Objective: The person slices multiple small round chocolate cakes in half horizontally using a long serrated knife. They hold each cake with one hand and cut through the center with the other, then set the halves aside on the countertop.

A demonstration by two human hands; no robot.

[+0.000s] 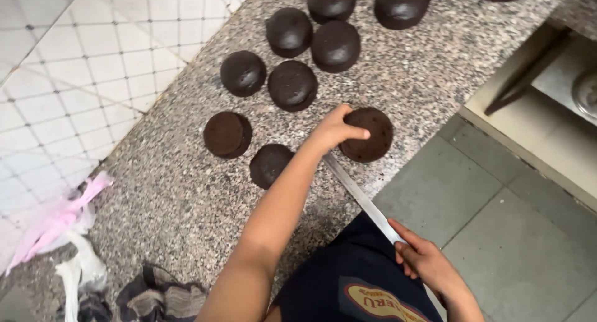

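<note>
Dark-brown round cake (pixel 370 134), flat porous top, under left hand (pixel 333 130).

Pictured: a bakery-style working kitchen, seen from above. Marked out as such by a speckled granite counter (pixel 186 197) lined with round dark chocolate cakes (pixel 292 84), a white tiled wall (pixel 68 79) behind, and a grey tiled floor (pixel 497 235) below. Also caught at the near edge: a crumpled striped cloth (pixel 155 297) and pink plastic wrapping (pixel 56 219).

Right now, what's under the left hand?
The left hand presses on a round dark cake on the granite counter. The knife blade runs beneath the hand; its tip is hidden.
</note>
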